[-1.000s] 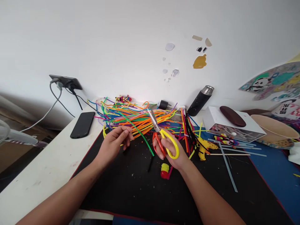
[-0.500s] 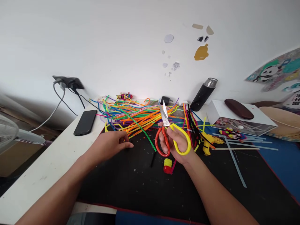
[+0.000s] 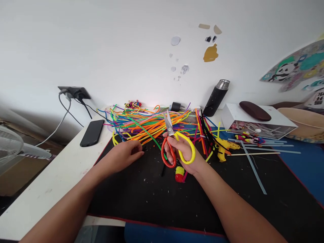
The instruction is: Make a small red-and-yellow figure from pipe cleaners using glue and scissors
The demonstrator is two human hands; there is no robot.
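My right hand (image 3: 186, 151) holds a pair of scissors (image 3: 170, 130) with one red and one yellow handle loop. The blades point up toward the wall and stand slightly apart. To the left, my left hand (image 3: 125, 154) hovers over the black mat with curled fingers and the thumb near them; a small dark bit shows by the fingertips, too unclear to name. Behind both hands lies a loose heap of colourful pipe cleaners (image 3: 149, 125). Below the scissors sits a small yellow and red coiled piece (image 3: 179, 174) on the mat.
A phone (image 3: 92, 133) lies at the left. Toward the back right stand a black thermos (image 3: 215, 100) and a white box (image 3: 255, 113) with a brown case (image 3: 254, 111) on top. A yellow glue gun (image 3: 225, 148) and pale strips (image 3: 255, 172) lie on the right.
My right hand and the scissors have shifted a little left and toward my left hand. The view has turned slightly right. My left hand has hardly moved.
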